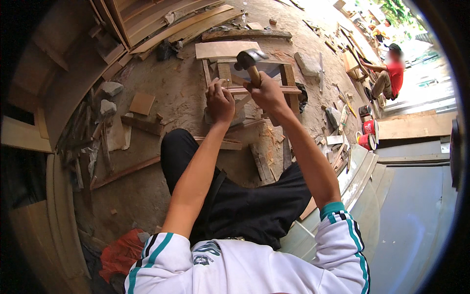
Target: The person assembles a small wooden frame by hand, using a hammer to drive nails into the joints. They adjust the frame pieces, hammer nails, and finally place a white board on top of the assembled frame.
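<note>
Right hand (267, 93) fist closed on raised hammer (249, 60). Left hand (220, 102) fingers pinched, apparently steadying a nail on wooden frame (289, 78), floor middle. Nail seemingly undriven; frame partly assembled.

Two red-and-white cans (368, 134), perhaps paint tins, on the ground at right.
</note>
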Demonstrator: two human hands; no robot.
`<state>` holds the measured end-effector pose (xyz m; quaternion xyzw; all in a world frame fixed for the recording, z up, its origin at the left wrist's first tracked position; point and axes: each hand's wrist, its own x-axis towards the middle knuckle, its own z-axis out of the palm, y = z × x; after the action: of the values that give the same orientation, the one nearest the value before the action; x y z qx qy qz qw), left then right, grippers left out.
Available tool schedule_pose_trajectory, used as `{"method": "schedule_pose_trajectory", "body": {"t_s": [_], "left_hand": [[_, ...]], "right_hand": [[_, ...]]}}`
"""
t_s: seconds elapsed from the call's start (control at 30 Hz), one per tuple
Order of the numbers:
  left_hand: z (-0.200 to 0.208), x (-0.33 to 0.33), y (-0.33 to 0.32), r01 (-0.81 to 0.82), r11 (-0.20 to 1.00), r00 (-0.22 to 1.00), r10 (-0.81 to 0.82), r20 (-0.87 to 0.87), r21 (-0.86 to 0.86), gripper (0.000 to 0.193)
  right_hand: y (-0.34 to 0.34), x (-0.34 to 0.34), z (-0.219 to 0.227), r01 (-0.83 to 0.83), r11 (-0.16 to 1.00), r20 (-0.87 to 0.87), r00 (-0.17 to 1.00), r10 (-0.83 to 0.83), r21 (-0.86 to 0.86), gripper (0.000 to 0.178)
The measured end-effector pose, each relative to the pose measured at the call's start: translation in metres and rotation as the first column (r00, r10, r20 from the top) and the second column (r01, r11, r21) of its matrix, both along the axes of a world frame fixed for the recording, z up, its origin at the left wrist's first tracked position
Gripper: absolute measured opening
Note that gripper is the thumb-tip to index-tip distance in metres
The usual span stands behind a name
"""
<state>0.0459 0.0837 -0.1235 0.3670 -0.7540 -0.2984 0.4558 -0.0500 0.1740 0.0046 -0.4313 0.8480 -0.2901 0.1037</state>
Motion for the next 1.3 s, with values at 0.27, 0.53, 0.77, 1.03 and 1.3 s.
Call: {"method": "schedule_pose_trajectory", "body": {"t_s": [0.27,0.53,0.77,1.03,1.3], "left_hand": [[0.0,-0.002,0.01,0.019,0.997,0.983,-0.005,-0.182,0.076,0.028],[0.001,0.003,0.011,-0.021,0.998,0.974,0.036,-0.225,0.067,0.019],[0.0,0.004,0.01,0.014,0.994,0.971,0.012,-0.237,0.109,0.018],[0.002,0.004,0.008,-0.012,0.997,0.97,0.029,-0.241,0.074,0.018],[-0.002,0.008,0.003,-0.036,0.998,0.981,0.044,-0.187,0.043,0.016]], "right_hand": [[0.012,-0.016,-0.058,0.002,0.996,0.042,0.999,0.002,-0.094,0.039],[0.011,0.0,-0.062,0.01,0.986,-0.127,0.991,-0.032,-0.165,0.03],[0.01,-0.001,-0.041,0.014,0.991,0.055,0.998,-0.006,-0.135,0.032],[0.01,0.029,0.013,-0.111,0.97,0.207,0.966,0.157,-0.218,0.025],[0.014,0.027,0.025,-0.128,0.986,0.163,0.976,0.144,-0.108,0.032]]}}
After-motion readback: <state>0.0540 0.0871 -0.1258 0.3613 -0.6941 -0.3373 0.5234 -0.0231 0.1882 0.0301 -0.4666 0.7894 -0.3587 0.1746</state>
